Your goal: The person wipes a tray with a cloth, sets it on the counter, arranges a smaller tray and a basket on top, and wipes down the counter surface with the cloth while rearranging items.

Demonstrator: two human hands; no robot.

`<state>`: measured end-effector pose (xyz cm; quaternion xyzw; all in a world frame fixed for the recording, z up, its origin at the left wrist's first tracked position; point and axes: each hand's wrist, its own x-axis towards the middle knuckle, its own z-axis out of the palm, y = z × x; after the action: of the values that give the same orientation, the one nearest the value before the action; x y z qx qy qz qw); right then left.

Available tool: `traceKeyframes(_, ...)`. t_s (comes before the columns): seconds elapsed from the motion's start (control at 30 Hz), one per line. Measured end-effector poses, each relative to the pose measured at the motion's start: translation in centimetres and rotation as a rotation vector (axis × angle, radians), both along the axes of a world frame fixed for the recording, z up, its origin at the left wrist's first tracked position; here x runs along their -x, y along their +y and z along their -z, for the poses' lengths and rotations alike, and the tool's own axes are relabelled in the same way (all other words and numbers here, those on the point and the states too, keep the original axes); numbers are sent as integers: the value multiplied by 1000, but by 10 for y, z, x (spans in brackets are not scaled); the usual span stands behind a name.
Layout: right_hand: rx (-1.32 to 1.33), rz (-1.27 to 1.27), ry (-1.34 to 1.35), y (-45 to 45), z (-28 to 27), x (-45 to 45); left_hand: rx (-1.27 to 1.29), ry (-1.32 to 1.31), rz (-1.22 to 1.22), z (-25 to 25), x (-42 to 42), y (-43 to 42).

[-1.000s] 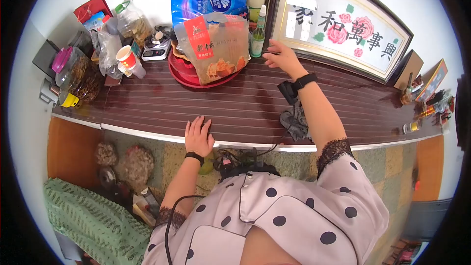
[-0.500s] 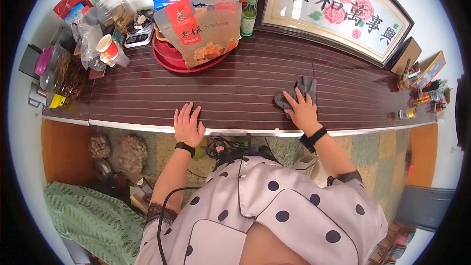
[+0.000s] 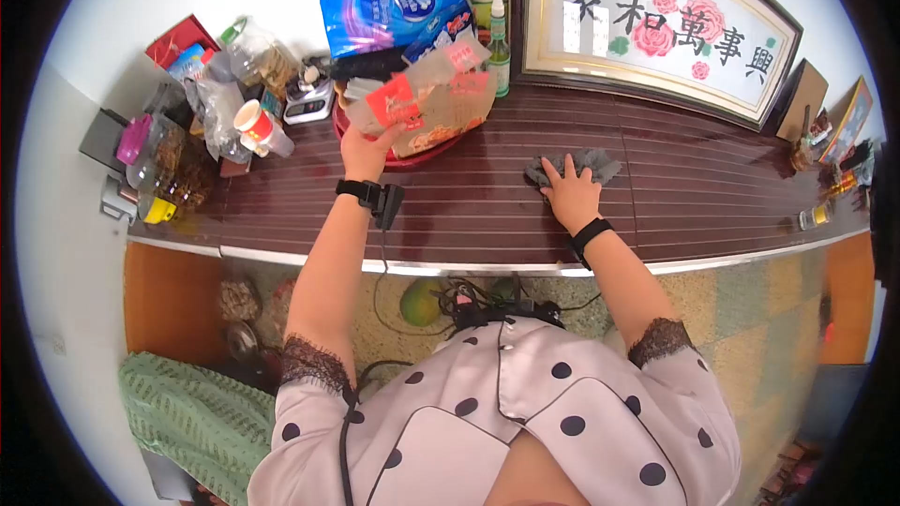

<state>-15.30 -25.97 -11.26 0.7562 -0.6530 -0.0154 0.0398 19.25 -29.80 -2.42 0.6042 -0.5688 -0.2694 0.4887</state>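
My right hand (image 3: pixel 574 201) presses a crumpled dark grey cloth (image 3: pixel 602 169) onto the brown striped tabletop (image 3: pixel 487 215); its fingers are spread and slightly bent over the cloth. At the left, my left hand (image 3: pixel 366 154) is closed at the near left corner of a brown-and-clear plastic food bag (image 3: pixel 448 112) with red labels. Part of those fingers is hidden behind the bag. The bag leans in a round red basin (image 3: pixel 412 161), whose rim lies right beside my left hand.
Behind the basin are a blue tissue pack (image 3: pixel 394 5) and a green bottle (image 3: pixel 498 52). Paper cups (image 3: pixel 255 122), a small scale (image 3: pixel 309 105) and jars (image 3: pixel 173 164) crowd the left. A framed picture (image 3: pixel 656 33) leans at the back; small bottles (image 3: pixel 814 216) stand far right.
My left hand has gone from the table's front edge up to the bag, whose top is now folded over. My right hand and the cloth have shifted left over the tabletop. The view has shifted.
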Motion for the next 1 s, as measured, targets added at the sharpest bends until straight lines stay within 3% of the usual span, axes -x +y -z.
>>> traceKeyframes(0.1, 8, 27, -27, 1, -2, 0, -41, 193, -34, 9, -3, -9)
traceKeyframes(0.17, -7, 24, -26, 2, -1, 1, 94, 307, 10, 19, -9, -18)
traceKeyframes(0.23, -13, 23, -40, 2, -2, 3, 53, 538, -28, 13, -17, -19)
traceKeyframes(0.37, -19, 22, -44, 2, 1, 3, -50, 738, -139, -5, -29, -34)
traceKeyframes(0.5, -33, 40, -46, 1, 2, 3, -210, 588, -268, -11, -37, -61)
traceKeyframes(0.57, -41, 41, -45, 1, 2, 3, -74, 615, -192, -1, -35, -84)
traceKeyframes(0.63, -46, 48, -57, 1, 2, 4, -189, 391, -260, -6, -35, -99)
traceKeyframes(0.7, -52, 56, -72, 1, 3, 4, -186, 335, -248, -11, -30, -101)
traceKeyframes(0.8, -57, 55, -90, 2, 3, 5, -30, 638, -89, -13, -30, -101)
traceKeyframes(1.0, -65, 40, -92, 1, 2, 5, -102, 849, 160, -51, -19, -53)
